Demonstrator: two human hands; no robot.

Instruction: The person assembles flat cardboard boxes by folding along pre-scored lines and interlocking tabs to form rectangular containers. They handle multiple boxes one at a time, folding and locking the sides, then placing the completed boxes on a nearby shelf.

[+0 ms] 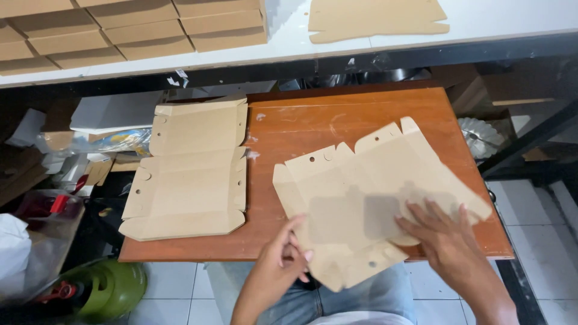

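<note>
A flat box blank [373, 198] lies at lower right of the table [301, 126], its near edge overhanging. A stack of blanks [189, 168] lies at the table's left edge. Folded boxes [120, 27] fill the upper left on a shelf [289, 45]; another blank [373, 18] lies at upper centre. A gas cylinder [108, 289] sits at lower left.

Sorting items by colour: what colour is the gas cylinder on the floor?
Green, with a red fitting; the gas cylinder shows in the head view.

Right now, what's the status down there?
Left hand grips flat cardboard blank at its near edge. Right hand presses flat on it. Stack of blanks lies alongside, apart.
</note>
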